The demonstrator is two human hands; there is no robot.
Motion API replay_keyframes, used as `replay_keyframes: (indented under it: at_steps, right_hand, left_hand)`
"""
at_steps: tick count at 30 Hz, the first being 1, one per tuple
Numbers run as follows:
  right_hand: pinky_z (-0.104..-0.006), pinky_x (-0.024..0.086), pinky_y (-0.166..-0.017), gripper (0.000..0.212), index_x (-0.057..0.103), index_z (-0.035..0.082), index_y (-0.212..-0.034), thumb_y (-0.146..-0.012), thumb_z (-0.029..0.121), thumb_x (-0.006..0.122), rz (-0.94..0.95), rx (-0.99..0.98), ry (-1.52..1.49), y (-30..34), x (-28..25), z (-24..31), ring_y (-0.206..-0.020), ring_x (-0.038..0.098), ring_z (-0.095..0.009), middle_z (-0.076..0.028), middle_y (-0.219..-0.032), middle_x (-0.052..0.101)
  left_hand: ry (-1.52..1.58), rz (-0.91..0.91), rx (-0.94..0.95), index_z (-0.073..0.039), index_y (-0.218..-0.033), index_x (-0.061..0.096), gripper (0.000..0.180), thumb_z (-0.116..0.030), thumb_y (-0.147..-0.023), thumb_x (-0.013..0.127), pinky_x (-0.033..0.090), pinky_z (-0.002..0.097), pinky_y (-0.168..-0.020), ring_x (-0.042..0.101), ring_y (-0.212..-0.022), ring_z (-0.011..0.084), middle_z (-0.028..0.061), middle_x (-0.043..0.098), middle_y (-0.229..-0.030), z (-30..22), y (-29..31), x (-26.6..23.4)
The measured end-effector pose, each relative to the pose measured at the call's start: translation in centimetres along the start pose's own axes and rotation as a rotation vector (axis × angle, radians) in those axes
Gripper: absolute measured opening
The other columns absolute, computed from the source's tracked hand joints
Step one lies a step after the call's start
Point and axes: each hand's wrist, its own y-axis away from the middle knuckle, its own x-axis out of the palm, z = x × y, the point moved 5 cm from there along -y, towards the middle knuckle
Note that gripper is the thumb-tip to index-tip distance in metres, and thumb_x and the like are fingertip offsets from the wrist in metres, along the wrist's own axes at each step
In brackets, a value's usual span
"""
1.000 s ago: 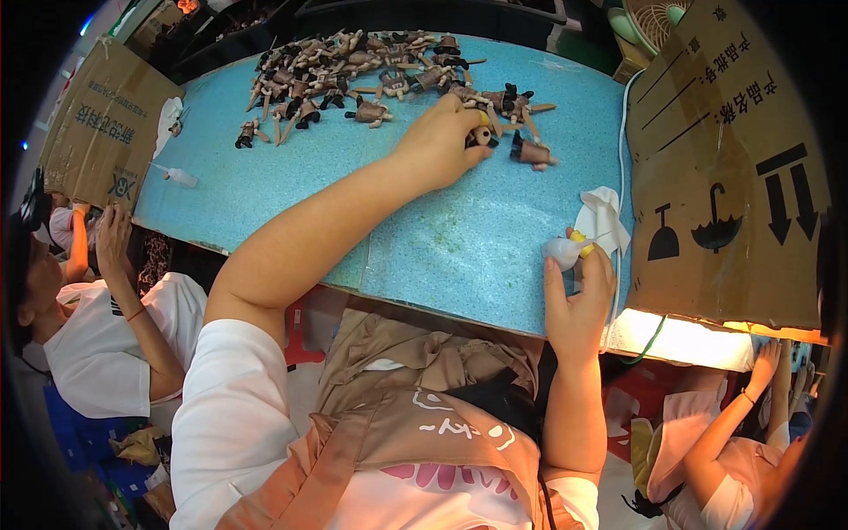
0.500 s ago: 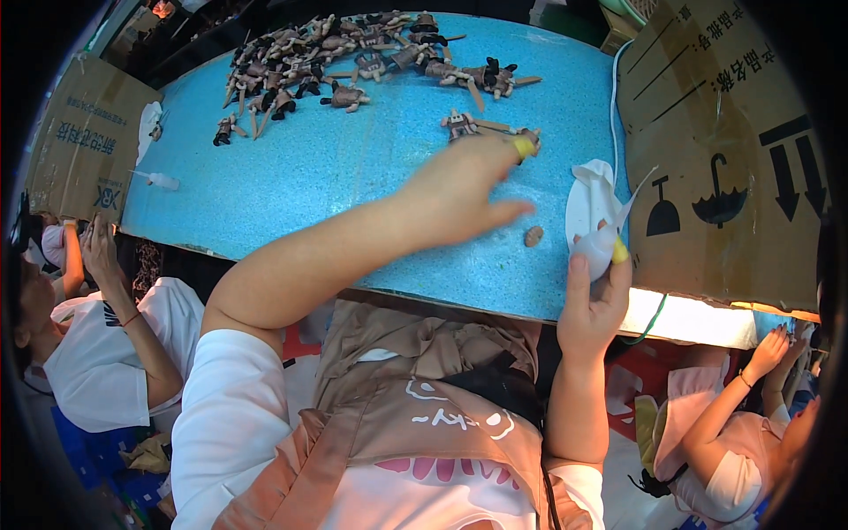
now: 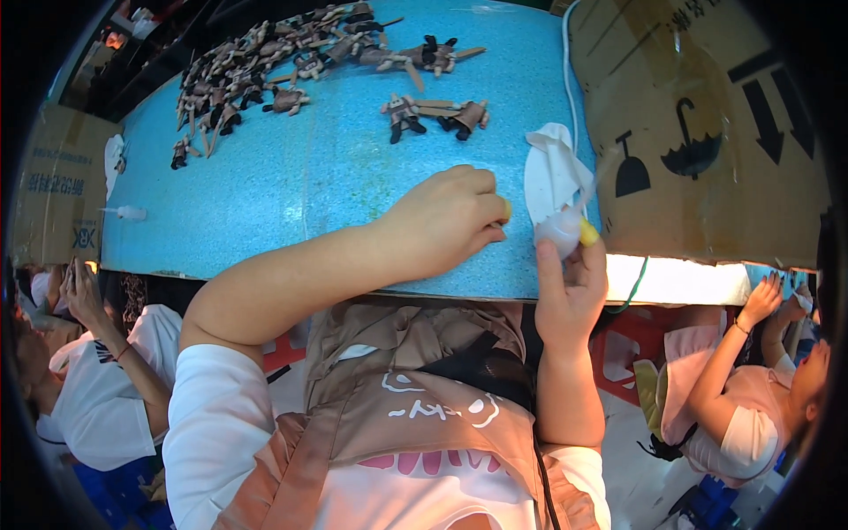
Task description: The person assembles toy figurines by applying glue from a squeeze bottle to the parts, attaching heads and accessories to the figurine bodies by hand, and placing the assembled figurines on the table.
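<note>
My left hand (image 3: 452, 219) is closed over the blue tabletop (image 3: 344, 168), fingers bent down and a yellow finger cover on one tip. Whatever it pinches is hidden under the fingers. In my right hand (image 3: 570, 287) is a small white squeeze bottle (image 3: 558, 232) with a thin nozzle, held near the table's front edge. A yellow cover also sits on a finger of this hand. Beyond my left hand lie two small brown doll figures, one with a pale face (image 3: 403, 117) and the other (image 3: 465, 117) to its right, with a flat stick-like piece between them.
Many similar brown figures (image 3: 265, 66) are heaped at the far left. A white cloth (image 3: 554, 172) lies beside a large cardboard box (image 3: 698, 132) on the right. Another small bottle (image 3: 131, 213) rests at the left edge. People sit on both sides.
My left hand has left the right-hand figure, come nearer and closed where a small brown piece lay; that piece is now out of sight. The whole view has shifted slightly.
</note>
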Motion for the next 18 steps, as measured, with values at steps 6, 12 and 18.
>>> replay_keyframes:
  at_steps: [6,12,18]
  right_hand:
    - [-0.0316,0.043,-0.075,0.035,0.053,-0.001,-0.101,-0.072,0.01,0.069,0.059,-0.016,0.25,-2.5,1.2,0.5,-0.08,0.06,-0.024,-0.012,-0.081,0.062]
    - [-0.0381,0.041,-0.079,0.037,0.053,0.001,-0.1,-0.07,0.012,0.071,0.049,-0.288,0.54,-2.9,1.4,1.8,-0.082,0.058,-0.032,-0.015,-0.093,0.06]
    - [-0.0295,0.048,-0.064,0.028,0.055,-0.002,-0.096,-0.072,-0.001,0.068,0.167,-0.203,0.131,1.6,-0.9,5.3,-0.075,0.061,-0.024,-0.013,-0.087,0.058]
  left_hand:
    - [0.384,0.051,-0.272,-0.002,-0.093,0.06,0.018,-0.016,-0.083,0.06,0.045,0.0311,-0.067,0.056,-0.076,0.0204,0.0066,0.059,-0.082,-0.9,1.5,-1.3]
    - [1.209,-0.01,-0.653,0.0,-0.103,0.056,0.02,-0.015,-0.089,0.054,0.045,0.0232,-0.073,0.056,-0.084,0.0096,0.006,0.062,-0.092,-1.4,2.8,-0.1]
    - [1.245,-0.131,-0.496,-0.002,-0.116,0.038,0.032,-0.004,-0.088,0.053,0.042,0.0234,-0.073,0.054,-0.082,0.0094,0.0053,0.056,-0.086,-4.1,3.2,1.7]
